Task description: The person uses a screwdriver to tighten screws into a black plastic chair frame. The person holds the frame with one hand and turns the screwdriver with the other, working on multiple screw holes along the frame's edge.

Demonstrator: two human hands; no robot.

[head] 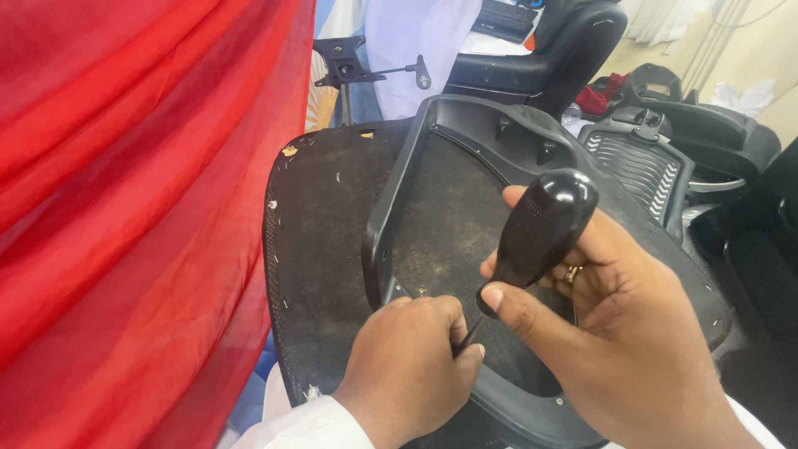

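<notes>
The right hand (615, 333) is wrapped around the fat black handle of a screwdriver (540, 229), its thin shaft angled down to the seat frame (391, 199). The left hand (407, 366) is closed, pinching the shaft near the tip, resting on the mesh (320, 241). The handle looks glossy, likely slippery; the frame seems stiff plastic, the mesh soft. Red cloth (125, 208) hangs left.
</notes>
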